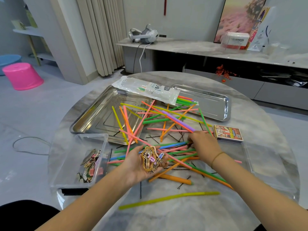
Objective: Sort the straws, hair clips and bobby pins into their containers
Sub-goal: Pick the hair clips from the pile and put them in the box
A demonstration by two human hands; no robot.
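A heap of coloured straws [166, 120] lies across the middle of the round table, with black bobby pins [154, 137] scattered under and around it. My left hand [136, 165] is palm up over the straws and cups several hair clips [150, 160], gold and pastel ones. My right hand [204, 146] reaches down into the straws with fingers pinched at something small near a blue straw; what it grips is hidden. A clear plastic box [80, 161] at the left holds more hair clips. Two steel trays, a big one [100, 117] and a long one [215, 104], stand behind.
A plastic straw bag [148, 89] lies across both trays. A card box [228, 134] sits at the right, beside a second clear box [270, 165]. One yellow-green straw [168, 200] lies alone near the front edge. A pink stool [22, 75] stands on the floor at left.
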